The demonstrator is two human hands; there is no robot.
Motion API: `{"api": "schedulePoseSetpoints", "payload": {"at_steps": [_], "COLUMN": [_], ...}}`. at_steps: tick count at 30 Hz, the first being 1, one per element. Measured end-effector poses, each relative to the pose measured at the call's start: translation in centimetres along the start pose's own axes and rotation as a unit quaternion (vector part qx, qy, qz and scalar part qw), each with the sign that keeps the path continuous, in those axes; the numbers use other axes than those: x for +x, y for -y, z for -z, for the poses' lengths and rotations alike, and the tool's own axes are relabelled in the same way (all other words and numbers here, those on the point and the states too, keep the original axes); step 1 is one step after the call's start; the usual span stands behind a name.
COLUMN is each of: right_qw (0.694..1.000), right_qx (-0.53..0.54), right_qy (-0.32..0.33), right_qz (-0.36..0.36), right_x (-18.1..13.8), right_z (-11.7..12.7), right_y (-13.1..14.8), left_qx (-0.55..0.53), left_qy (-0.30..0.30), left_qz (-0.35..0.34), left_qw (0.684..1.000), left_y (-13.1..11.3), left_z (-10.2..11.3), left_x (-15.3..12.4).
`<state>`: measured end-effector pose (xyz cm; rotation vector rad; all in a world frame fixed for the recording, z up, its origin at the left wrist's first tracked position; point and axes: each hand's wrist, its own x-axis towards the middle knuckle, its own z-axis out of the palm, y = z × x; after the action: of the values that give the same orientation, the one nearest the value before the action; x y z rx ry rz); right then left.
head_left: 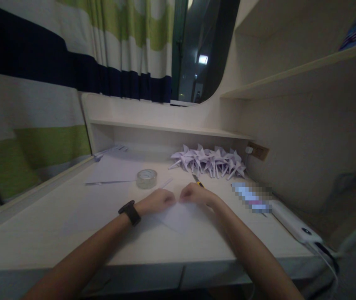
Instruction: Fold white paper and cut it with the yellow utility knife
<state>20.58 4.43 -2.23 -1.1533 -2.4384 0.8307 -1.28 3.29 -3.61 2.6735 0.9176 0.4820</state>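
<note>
A white sheet of paper (178, 218) lies on the pale desk (71, 233) in front of me, one corner pointing toward me. My left hand (159, 199), with a black watch on its wrist, is closed in a pinch on the sheet's far edge. My right hand (193, 193) pinches the same edge right beside it, the knuckles almost touching. Just behind the right hand lies a yellow-and-black utility knife (197, 180).
A roll of clear tape (146, 178) stands behind my left hand, beside a stack of white sheets (115, 168). Several folded paper cranes (209, 161) are piled under the low shelf. A white power bank (293, 225) with cable lies at right, near a wall socket (257, 151). Striped curtain at left.
</note>
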Motion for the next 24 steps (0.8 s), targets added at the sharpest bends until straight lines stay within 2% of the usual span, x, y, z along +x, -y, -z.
{"api": "schedulePoseSetpoints", "payload": {"at_steps": [4,13,21,24], "right_qw": [1.0,0.999,0.993,0.993], "right_qx": [0.007,-0.043,-0.118,-0.115], "right_qy": [0.002,0.029,-0.005,-0.014], "right_qz": [-0.002,0.006,0.021,0.027], "right_x": [-0.2,-0.1,-0.6,-0.7], "right_z": [0.1,0.1,0.6,0.8], "right_y": [0.3,0.7,1.8,2.2], "left_qx": [-0.057,-0.12,-0.144,-0.19], "left_qy": [0.027,0.032,0.027,0.027], "left_qz": [0.011,-0.009,0.023,0.035], "left_qw": [0.998,0.992,0.989,0.981], "left_y": [0.3,0.7,0.5,0.7], "left_z": [0.6,0.1,0.8,0.9], "left_x": [0.1,0.3,0.0,-0.1]}}
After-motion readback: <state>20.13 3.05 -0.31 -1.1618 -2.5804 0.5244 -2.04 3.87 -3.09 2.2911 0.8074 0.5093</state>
